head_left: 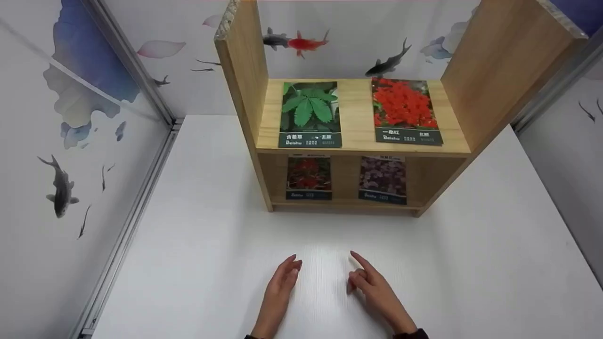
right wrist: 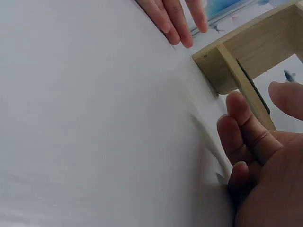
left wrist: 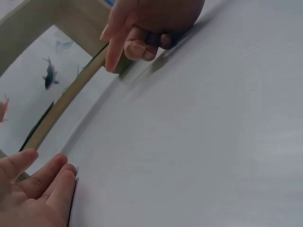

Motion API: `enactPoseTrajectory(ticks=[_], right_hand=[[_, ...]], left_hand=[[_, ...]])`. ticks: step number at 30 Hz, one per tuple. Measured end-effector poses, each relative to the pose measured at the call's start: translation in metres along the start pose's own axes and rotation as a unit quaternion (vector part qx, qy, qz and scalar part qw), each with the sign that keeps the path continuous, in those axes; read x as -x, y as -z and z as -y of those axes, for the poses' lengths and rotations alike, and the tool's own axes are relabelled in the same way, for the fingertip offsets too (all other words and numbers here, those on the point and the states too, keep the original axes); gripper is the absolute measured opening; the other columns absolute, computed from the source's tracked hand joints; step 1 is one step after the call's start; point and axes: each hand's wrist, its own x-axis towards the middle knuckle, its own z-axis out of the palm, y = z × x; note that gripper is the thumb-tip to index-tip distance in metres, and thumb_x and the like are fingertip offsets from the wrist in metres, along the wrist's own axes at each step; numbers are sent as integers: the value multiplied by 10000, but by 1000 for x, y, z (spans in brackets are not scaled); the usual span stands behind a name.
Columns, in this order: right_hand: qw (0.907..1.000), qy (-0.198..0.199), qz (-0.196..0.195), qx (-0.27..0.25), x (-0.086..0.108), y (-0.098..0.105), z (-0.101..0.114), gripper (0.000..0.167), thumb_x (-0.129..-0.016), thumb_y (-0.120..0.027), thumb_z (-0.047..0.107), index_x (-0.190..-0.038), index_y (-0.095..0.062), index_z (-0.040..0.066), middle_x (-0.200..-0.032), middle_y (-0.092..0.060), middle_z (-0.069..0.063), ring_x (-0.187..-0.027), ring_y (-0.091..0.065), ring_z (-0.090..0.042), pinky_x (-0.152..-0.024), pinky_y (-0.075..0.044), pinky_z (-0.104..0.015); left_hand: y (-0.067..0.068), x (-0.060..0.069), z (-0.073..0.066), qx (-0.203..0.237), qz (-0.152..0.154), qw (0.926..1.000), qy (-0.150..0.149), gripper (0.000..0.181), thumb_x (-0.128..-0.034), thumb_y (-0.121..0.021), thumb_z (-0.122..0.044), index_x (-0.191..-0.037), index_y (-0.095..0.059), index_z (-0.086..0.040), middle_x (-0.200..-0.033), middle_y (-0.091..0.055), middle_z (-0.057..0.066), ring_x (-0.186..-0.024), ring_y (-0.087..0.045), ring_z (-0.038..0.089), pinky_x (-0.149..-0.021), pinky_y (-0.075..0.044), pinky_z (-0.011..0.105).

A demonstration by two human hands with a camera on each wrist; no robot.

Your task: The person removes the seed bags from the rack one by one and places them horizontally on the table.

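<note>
My left hand (head_left: pixel 279 293) is on or just over the white table in front of a wooden shelf, palm turned inward, fingers loosely bent and holding nothing. To its right, my right hand (head_left: pixel 378 291) points its index finger toward the shelf, the other fingers curled loosely around nothing. A gap of bare table separates the two hands. On the upper board lie a green-leaf seed packet (head_left: pixel 310 113) at left and a red-flower packet (head_left: pixel 406 110) at right. Below, partly shaded, are another red-flower packet (head_left: pixel 309 176) and a purple-flower packet (head_left: pixel 383 179).
The wooden shelf (head_left: pixel 356 117) stands at the back of the white table (head_left: pixel 198 226), its two side panels rising high. White walls (head_left: pixel 28 117) painted with fish and petals enclose the table at the left, back and right.
</note>
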Motion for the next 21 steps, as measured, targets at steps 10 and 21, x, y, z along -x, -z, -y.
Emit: enactPoseTrajectory(ticks=[10,21], right_hand=[[9980,568,202,-190,-10,-5,22,567,-943,-456,173,-1408,-185,-5,-1030,-590,-185,-934,-541,-355,-802,-437,-250],[9976,653,-136,-190,-39,-12,12,551,-935,-475,211,-1426,-230,163,-1303,-445,-111,-1195,-416,-242,-974,-295,-471]], left_hand=[[12,-15,6,988,327,9943,-252,495,-933,-440,-364,-1326,-384,-67,-1219,-502,132,-1133,-483,228,-933,-388,308],[9,-39,2,1764,481,9827,-312,624,-926,-486,-290,-1432,-122,-271,-1326,-389,167,-1178,-446,252,-948,-371,347]])
